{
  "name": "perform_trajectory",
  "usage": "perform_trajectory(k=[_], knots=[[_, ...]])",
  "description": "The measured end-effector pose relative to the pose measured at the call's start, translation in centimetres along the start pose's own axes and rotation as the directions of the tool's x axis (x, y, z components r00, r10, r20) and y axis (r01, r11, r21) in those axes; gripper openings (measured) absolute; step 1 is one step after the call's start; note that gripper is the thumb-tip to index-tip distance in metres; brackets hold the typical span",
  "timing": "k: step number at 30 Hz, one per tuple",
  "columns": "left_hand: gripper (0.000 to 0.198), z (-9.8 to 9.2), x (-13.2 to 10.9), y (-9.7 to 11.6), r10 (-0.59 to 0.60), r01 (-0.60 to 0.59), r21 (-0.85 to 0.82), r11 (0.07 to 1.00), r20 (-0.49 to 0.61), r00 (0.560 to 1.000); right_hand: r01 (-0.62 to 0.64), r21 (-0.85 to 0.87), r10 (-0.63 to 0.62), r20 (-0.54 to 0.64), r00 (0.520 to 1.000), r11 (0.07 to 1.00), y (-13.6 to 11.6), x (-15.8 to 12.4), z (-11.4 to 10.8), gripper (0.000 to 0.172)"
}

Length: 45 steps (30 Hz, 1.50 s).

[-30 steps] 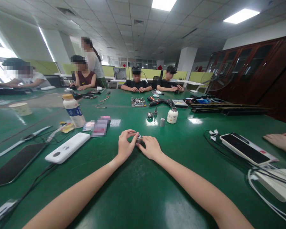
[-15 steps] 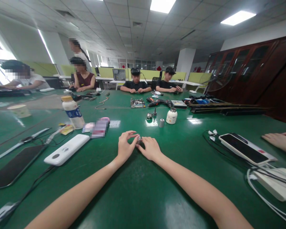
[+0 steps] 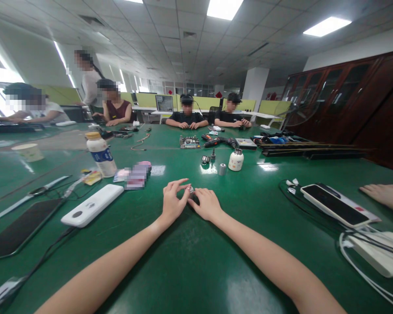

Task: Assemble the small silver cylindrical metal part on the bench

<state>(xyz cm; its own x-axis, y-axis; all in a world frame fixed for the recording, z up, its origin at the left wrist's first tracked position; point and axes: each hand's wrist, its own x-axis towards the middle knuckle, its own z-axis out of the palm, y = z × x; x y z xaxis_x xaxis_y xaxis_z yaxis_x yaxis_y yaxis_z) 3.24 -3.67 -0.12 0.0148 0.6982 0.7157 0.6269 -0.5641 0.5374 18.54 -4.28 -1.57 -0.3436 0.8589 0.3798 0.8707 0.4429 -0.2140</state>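
My left hand (image 3: 172,201) and my right hand (image 3: 208,203) meet at the middle of the green table (image 3: 196,261). Between their fingertips sits a small silver metal part (image 3: 191,189), mostly hidden. My left thumb and forefinger pinch it while the other fingers lift and spread. My right hand rests on the table with its fingers curled against the part from the right. Further back lie several more small metal parts (image 3: 205,159) and a grey cylinder (image 3: 222,168) beside a small white jar (image 3: 236,159).
A white power bank (image 3: 92,205), a dark tablet (image 3: 18,229) and a white bottle (image 3: 101,153) lie to the left. A phone (image 3: 330,203), cables and a white box (image 3: 378,253) are to the right, near another person's hand (image 3: 381,194). Several people sit along the far edge.
My left fingers have shifted a little around the part, the free fingers lifting more. The standing person at the back has walked left. My arms stay in place.
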Motion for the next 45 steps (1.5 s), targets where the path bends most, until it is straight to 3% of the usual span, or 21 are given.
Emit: perform_trajectory(k=[5, 10, 14, 22, 30, 35, 39, 42, 45], knots=[[0.021, -0.2, 0.0, 0.2, -0.012, 0.020, 0.068, 0.998, -0.111, 0.994, -0.003, 0.006, 0.003, -0.005, 1.000, 1.000, 0.0, 0.0, 0.0, 0.040], [0.036, 0.0, -0.1, 0.2, 0.015, -0.015, 0.036, 0.999, 0.008, 1.000, 0.003, 0.007, -0.003, -0.012, 1.000, 1.000, 0.0, 0.0, 0.1, 0.041], [0.031, 0.1, 0.0, -0.1, 0.012, -0.012, -0.009, 1.000, 0.053, 0.999, 0.001, 0.003, -0.001, -0.018, 1.000, 1.000, 0.0, 0.0, 0.2, 0.041], [0.010, 0.0, 0.0, -0.1, -0.025, 0.030, 0.042, 0.999, -0.103, 0.994, -0.004, 0.005, 0.004, -0.011, 1.000, 1.000, 0.0, 0.0, 0.1, 0.040], [0.014, 0.3, 0.1, -0.5, -0.009, 0.010, -0.013, 1.000, 0.058, 0.998, -0.005, 0.004, 0.005, 0.000, 1.000, 1.000, -0.1, 0.0, -0.1, 0.040], [0.013, 0.2, 0.6, -0.7, -0.038, 0.037, -0.006, 0.999, -0.079, 0.996, -0.004, 0.001, 0.004, -0.005, 1.000, 1.000, 0.0, 0.1, 0.2, 0.039], [0.015, 0.0, 0.9, -2.2, -0.142, 0.156, 0.078, 0.985, -0.165, 0.976, -0.003, -0.003, 0.002, -0.005, 1.000, 1.000, 0.2, 0.1, 0.4, 0.040], [0.023, 0.2, 0.7, -4.4, -0.236, 0.243, 0.150, 0.958, -0.065, 0.970, 0.001, -0.004, -0.001, -0.003, 1.000, 1.000, 0.3, 0.1, 0.5, 0.041], [0.023, 0.4, 0.5, -6.0, -0.232, 0.230, 0.157, 0.960, -0.005, 0.973, 0.002, -0.001, -0.002, -0.003, 1.000, 1.000, 0.3, 0.1, 0.6, 0.041]])
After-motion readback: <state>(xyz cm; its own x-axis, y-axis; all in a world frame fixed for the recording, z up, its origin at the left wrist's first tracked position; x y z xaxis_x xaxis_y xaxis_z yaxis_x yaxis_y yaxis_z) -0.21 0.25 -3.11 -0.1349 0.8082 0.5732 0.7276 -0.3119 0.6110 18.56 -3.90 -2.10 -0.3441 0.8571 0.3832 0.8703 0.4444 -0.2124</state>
